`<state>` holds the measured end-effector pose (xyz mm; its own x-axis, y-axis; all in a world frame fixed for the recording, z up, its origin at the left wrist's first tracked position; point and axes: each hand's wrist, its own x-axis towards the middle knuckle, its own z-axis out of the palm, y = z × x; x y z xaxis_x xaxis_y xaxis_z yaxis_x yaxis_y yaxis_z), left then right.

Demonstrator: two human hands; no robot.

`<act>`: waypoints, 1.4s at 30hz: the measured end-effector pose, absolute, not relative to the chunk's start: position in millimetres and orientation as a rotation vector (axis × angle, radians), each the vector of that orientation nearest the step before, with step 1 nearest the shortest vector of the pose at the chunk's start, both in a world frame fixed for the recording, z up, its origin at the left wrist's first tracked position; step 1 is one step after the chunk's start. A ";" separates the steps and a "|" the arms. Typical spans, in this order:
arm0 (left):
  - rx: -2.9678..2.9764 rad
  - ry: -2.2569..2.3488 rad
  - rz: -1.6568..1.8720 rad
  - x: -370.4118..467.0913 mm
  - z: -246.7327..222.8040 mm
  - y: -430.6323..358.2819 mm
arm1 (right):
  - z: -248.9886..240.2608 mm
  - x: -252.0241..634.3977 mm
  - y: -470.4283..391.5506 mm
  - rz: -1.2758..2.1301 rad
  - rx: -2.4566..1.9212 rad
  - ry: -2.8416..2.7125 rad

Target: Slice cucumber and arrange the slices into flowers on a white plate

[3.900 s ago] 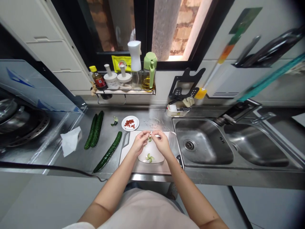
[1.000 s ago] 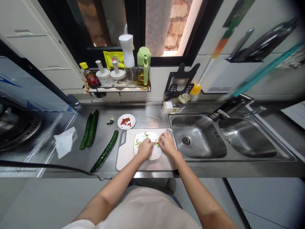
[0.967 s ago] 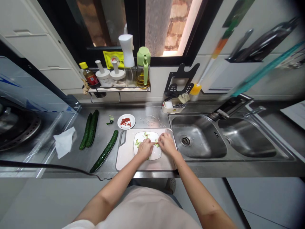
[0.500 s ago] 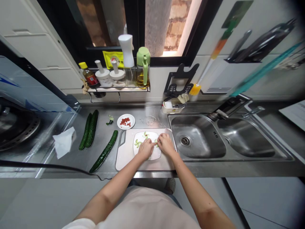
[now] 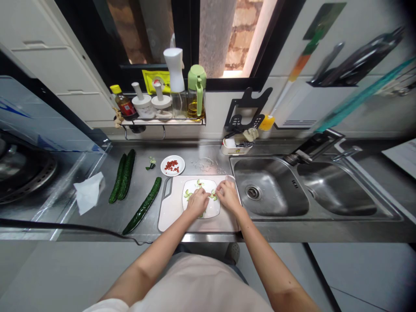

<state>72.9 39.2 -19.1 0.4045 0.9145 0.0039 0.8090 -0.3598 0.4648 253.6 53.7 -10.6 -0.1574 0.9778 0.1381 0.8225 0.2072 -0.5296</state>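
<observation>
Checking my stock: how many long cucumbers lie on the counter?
3: two cucumbers side by side, right of the white paper; a third cucumber between them and the cutting board.

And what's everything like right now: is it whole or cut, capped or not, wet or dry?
Green slices: cut, grouped in clusters
Square plate: partly covered by a hand
Left hand: curled over the plate
Right hand: fingers bent
Lone cucumber: whole
Cucumber pair: whole, side by side
Red bits: loose
Yellow-capped bottle: capped, upright
Oil bottle: partly filled
Counter: wet behind the board
</observation>
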 end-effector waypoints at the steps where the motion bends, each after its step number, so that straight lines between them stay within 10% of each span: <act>1: 2.268 1.487 0.397 71.1 -19.0 38.9 | -9.1 253.0 53.1 0.468 -1.657 -2.021; 21: 1.799 1.985 0.896 -14.0 -22.1 98.2 | 1.9 225.3 21.3 0.556 -1.481 -1.911; 42: 1.742 2.218 0.454 -70.5 -23.7 179.3 | 1.5 230.6 13.0 0.564 -1.508 -1.937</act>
<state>-70.5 179.3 -23.7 -0.2306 0.9726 -0.0282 0.8833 0.2214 0.4132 230.6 13.0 1.5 -0.1622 0.9651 0.2057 0.7039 0.2593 -0.6613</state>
